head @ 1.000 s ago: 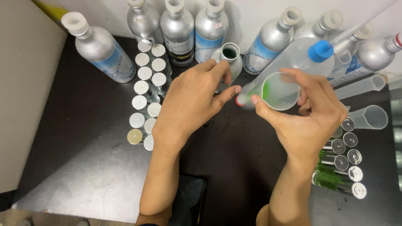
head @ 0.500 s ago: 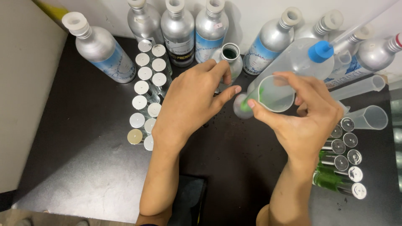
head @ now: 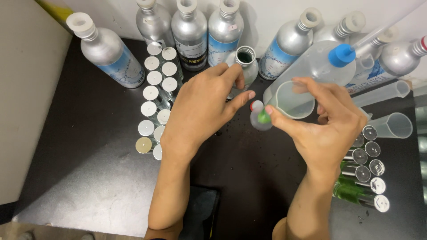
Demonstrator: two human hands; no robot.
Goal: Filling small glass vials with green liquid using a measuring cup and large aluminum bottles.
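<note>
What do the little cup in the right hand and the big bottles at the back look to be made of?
The cup looks like translucent, frosted plastic: the fingers behind it show through its wall. The bottles look like brushed aluminium, matt silver with soft highlights; a metallic coating cannot be ruled out. The right hand grips the cup.

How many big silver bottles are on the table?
9 silver bottles. One far left, three along the back wall, one open beside the left hand, four at the back right. The clear squeeze bottle may hide more.
</note>
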